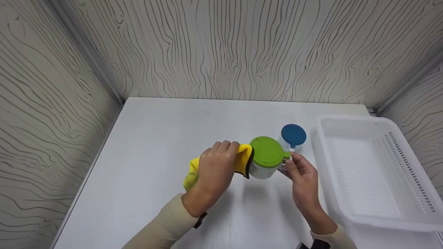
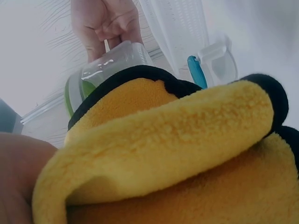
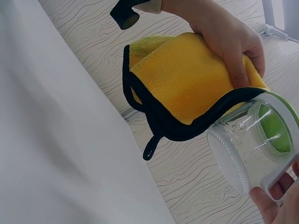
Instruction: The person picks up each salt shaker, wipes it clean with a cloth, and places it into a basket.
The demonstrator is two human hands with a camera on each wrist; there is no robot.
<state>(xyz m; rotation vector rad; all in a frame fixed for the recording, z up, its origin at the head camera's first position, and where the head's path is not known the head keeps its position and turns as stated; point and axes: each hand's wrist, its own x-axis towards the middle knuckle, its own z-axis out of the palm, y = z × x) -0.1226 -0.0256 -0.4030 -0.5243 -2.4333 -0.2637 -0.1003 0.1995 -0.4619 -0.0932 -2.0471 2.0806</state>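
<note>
A clear jar with a green lid (image 1: 266, 152) is held above the table by its handle, which my right hand (image 1: 304, 180) grips. My left hand (image 1: 216, 169) holds a yellow cloth (image 1: 244, 159) with black edging against the jar's left side. In the left wrist view the folded cloth (image 2: 163, 135) fills most of the picture and covers part of the jar (image 2: 112, 63). The right wrist view shows the cloth (image 3: 182, 79) touching the jar's glass (image 3: 247, 140), with a black loop hanging from its edge. The left fingers are partly hidden by the cloth.
A second clear jar with a blue lid (image 1: 293, 135) stands on the white table (image 1: 148, 145), just behind the green-lidded one. On the right is a white perforated plastic basket (image 1: 363, 173). Wood-patterned panels (image 1: 225, 52) rise at the back and both sides.
</note>
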